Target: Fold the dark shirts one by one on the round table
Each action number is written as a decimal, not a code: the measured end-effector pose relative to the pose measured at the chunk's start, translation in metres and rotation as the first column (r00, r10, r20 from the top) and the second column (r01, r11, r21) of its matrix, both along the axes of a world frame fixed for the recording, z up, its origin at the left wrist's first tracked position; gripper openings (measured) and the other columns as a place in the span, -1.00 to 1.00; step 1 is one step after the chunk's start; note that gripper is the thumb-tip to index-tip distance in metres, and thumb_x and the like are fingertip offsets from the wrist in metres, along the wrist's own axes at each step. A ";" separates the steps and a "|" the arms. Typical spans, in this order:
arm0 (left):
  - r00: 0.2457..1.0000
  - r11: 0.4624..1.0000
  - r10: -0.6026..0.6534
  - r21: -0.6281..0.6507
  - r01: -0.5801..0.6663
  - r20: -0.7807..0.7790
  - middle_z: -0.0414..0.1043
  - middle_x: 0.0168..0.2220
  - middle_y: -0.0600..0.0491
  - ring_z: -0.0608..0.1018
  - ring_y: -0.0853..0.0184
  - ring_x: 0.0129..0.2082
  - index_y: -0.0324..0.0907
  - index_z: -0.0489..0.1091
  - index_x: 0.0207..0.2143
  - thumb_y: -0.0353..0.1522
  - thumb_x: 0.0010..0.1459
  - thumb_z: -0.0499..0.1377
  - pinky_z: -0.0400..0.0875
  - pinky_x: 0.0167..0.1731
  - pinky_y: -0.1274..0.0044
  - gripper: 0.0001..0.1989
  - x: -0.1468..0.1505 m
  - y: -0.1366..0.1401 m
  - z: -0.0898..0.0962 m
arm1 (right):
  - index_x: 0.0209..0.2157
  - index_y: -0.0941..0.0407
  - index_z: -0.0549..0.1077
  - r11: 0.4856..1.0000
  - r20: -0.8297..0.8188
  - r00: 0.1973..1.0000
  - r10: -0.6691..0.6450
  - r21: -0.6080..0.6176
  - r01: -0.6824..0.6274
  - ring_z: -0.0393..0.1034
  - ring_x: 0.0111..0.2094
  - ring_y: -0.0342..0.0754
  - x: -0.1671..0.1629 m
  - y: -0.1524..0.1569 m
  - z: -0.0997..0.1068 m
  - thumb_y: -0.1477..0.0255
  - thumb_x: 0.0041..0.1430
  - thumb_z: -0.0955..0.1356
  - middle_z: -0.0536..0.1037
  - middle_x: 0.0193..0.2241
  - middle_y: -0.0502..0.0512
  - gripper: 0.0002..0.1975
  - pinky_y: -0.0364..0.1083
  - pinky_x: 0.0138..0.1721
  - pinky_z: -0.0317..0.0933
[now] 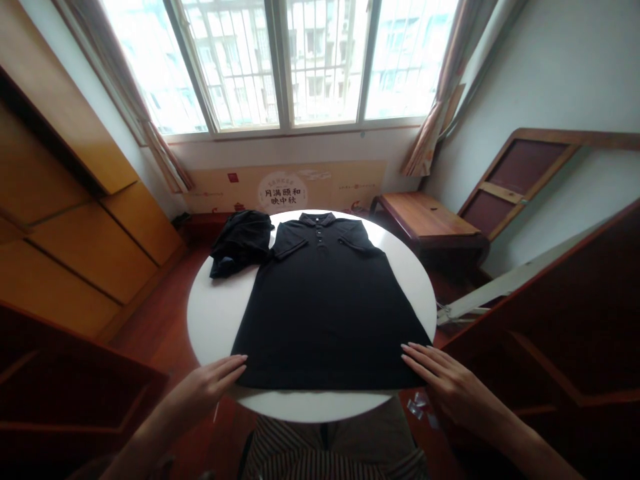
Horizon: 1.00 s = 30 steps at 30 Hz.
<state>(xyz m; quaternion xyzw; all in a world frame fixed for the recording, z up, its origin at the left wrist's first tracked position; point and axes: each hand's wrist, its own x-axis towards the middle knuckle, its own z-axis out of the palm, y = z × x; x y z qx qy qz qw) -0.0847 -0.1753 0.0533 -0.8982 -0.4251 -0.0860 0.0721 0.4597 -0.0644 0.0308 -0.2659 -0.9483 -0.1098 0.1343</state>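
Note:
A black short-sleeved polo shirt (pixel 325 307) lies spread flat, front up, on a round white table (pixel 210 327). Its buttoned collar points toward the window and its hem faces me. At the lower left corner of the shirt, my left hand (pixel 214 377) rests with fingers stretched out, their tips on the cloth. On the opposite corner, my right hand (pixel 443 370) lies with its fingers extended flat over the fabric. Both thumbs are mostly hidden. A crumpled heap of black cloth (pixel 243 241) sits at the table's far left, next to the shirt's sleeve.
Behind the table is a long printed box (pixel 345 187) under the window. A wooden side table (pixel 430 213) stands at the back right. Yellow cabinets (pixel 95 247) line the left. Dark red wooden panels (pixel 565 333) flank me. Small clear scraps (pixel 420 403) lie on the floor.

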 end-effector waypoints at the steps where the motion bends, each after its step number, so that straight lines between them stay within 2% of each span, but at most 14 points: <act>1: 1.000 1.000 -0.002 0.020 0.001 0.011 0.48 0.09 -0.05 0.54 0.31 0.05 -0.20 0.43 0.09 -0.78 -0.01 -0.13 0.50 0.05 0.50 -0.30 -0.003 0.002 0.000 | 0.21 0.15 0.37 1.000 -0.007 1.000 -0.004 0.010 0.004 0.36 0.15 0.06 0.002 0.001 0.002 0.79 -0.01 0.18 0.45 0.16 0.20 -0.27 0.06 0.10 0.35; 5: 0.994 0.999 -0.037 0.040 0.033 0.107 0.56 -0.08 -0.04 0.60 0.34 -0.10 -0.18 0.44 0.01 -0.69 0.18 -0.08 0.57 -0.12 0.55 -0.50 -0.014 0.007 -0.001 | 0.10 0.19 0.47 1.000 -0.020 1.000 0.014 -0.012 -0.014 0.43 0.08 0.05 0.013 0.004 0.011 0.77 -0.03 0.21 0.50 0.10 0.22 -0.36 0.02 0.07 0.38; 9: 0.979 0.999 -0.031 -0.037 0.040 0.203 0.55 -0.21 -0.01 0.60 0.38 -0.27 -0.14 0.48 -0.11 -0.53 0.31 0.01 0.54 -0.26 0.61 -0.72 -0.018 0.009 0.004 | 0.04 0.19 0.52 0.997 -0.037 0.998 0.043 -0.066 -0.046 0.47 0.05 0.01 0.020 0.005 0.020 0.76 0.00 0.20 0.53 0.06 0.19 -0.41 -0.04 0.04 0.41; 12: 0.973 0.987 0.040 -0.164 -0.002 0.226 0.53 -0.25 0.00 0.59 0.38 -0.34 -0.15 0.50 -0.27 -0.38 0.30 0.13 0.50 -0.33 0.62 -0.86 -0.015 0.012 0.014 | 0.06 0.14 0.52 0.981 -0.080 0.997 0.013 -0.190 -0.028 0.45 0.07 0.04 0.023 0.003 0.031 0.69 0.06 0.24 0.52 0.08 0.18 -0.46 -0.03 0.06 0.40; 14: 0.969 0.966 0.080 -0.257 -0.018 0.234 0.52 -0.30 0.01 0.58 0.38 -0.36 -0.15 0.50 -0.33 -0.32 0.28 0.18 0.48 -0.34 0.62 -0.85 -0.013 0.022 0.023 | 0.07 0.09 0.52 0.950 -0.126 0.992 -0.014 -0.312 -0.026 0.45 0.07 0.05 0.023 0.008 0.041 0.62 0.10 0.27 0.54 0.06 0.16 -0.50 -0.01 0.08 0.38; 16: 0.950 0.955 0.119 -0.297 -0.029 0.288 0.52 -0.35 0.03 0.57 0.39 -0.37 -0.16 0.51 -0.34 -0.31 0.31 0.14 0.46 -0.31 0.62 -0.79 -0.012 0.041 0.031 | 0.06 0.07 0.52 0.907 -0.193 0.979 -0.063 -0.421 -0.024 0.47 0.04 0.06 0.021 0.025 0.049 0.57 0.15 0.27 0.57 0.01 0.16 -0.54 -0.01 0.08 0.37; 18: 0.910 0.955 0.173 -0.290 -0.062 0.376 0.53 -0.39 0.03 0.56 0.39 -0.39 -0.18 0.53 -0.35 -0.30 0.34 0.08 0.44 -0.31 0.61 -0.72 -0.012 0.073 0.036 | 0.00 0.12 0.55 0.867 -0.285 0.945 -0.161 -0.498 -0.003 0.51 -0.02 0.07 0.014 0.055 0.055 0.50 0.21 0.25 0.60 -0.06 0.20 -0.62 0.00 0.04 0.39; 20: 0.854 0.948 0.248 -0.297 -0.116 0.457 0.54 -0.41 0.03 0.54 0.40 -0.45 -0.20 0.54 -0.36 -0.23 0.33 0.09 0.40 -0.41 0.63 -0.68 -0.011 0.118 0.040 | -0.12 0.17 0.58 0.823 -0.383 0.870 -0.311 -0.566 0.045 0.54 -0.14 0.08 0.001 0.099 0.057 0.42 0.24 0.25 0.63 -0.18 0.23 -0.68 0.02 -0.06 0.44; 22: 0.794 0.918 0.343 -0.358 -0.171 0.501 0.55 -0.43 0.04 0.51 0.41 -0.52 -0.20 0.56 -0.36 -0.16 0.28 0.11 0.34 -0.52 0.64 -0.65 -0.007 0.176 0.043 | -0.21 0.19 0.59 0.752 -0.440 0.764 -0.472 -0.654 0.089 0.54 -0.29 0.05 -0.015 0.153 0.058 0.35 0.19 0.30 0.63 -0.32 0.21 -0.72 0.00 -0.21 0.46; 24: 0.743 0.870 0.451 -0.430 -0.242 0.494 0.56 -0.45 0.04 0.52 0.39 -0.53 -0.21 0.57 -0.38 -0.13 0.22 0.13 0.35 -0.51 0.63 -0.64 0.000 0.239 0.046 | -0.25 0.18 0.59 0.682 -0.482 0.652 -0.585 -0.727 0.073 0.52 -0.32 0.02 -0.035 0.211 0.058 0.37 0.13 0.35 0.62 -0.36 0.18 -0.77 -0.04 -0.26 0.45; 25: 0.714 0.843 0.508 -0.446 -0.299 0.482 0.56 -0.46 0.04 0.54 0.37 -0.52 -0.22 0.58 -0.38 -0.15 0.18 0.16 0.37 -0.48 0.62 -0.66 0.004 0.272 0.047 | -0.28 0.19 0.58 0.652 -0.511 0.582 -0.632 -0.757 0.044 0.51 -0.30 -0.01 -0.045 0.240 0.058 0.41 0.11 0.36 0.61 -0.31 0.19 -0.80 -0.06 -0.25 0.43; 27: 0.628 0.777 0.627 -0.426 -0.463 0.461 0.58 -0.44 0.01 0.59 0.30 -0.44 -0.23 0.59 -0.32 -0.24 0.14 0.17 0.43 -0.34 0.58 -0.73 0.014 0.333 0.048 | -0.32 0.22 0.56 0.556 -0.493 0.433 -0.755 -0.831 0.025 0.47 -0.33 -0.06 -0.066 0.293 0.058 0.48 0.08 0.39 0.60 -0.29 0.22 -0.87 -0.12 -0.32 0.41; 30: 0.542 0.716 0.695 -0.385 -0.582 0.473 0.61 -0.26 -0.10 0.61 0.18 -0.16 -0.26 0.57 -0.19 -0.36 0.12 0.16 0.40 -0.07 0.52 -0.73 0.025 0.407 0.043 | -0.32 0.26 0.52 0.443 -0.403 0.315 -0.859 -0.894 0.063 0.41 -0.39 -0.14 -0.092 0.357 0.055 0.54 0.08 0.42 0.57 -0.30 0.23 -0.90 -0.20 -0.44 0.34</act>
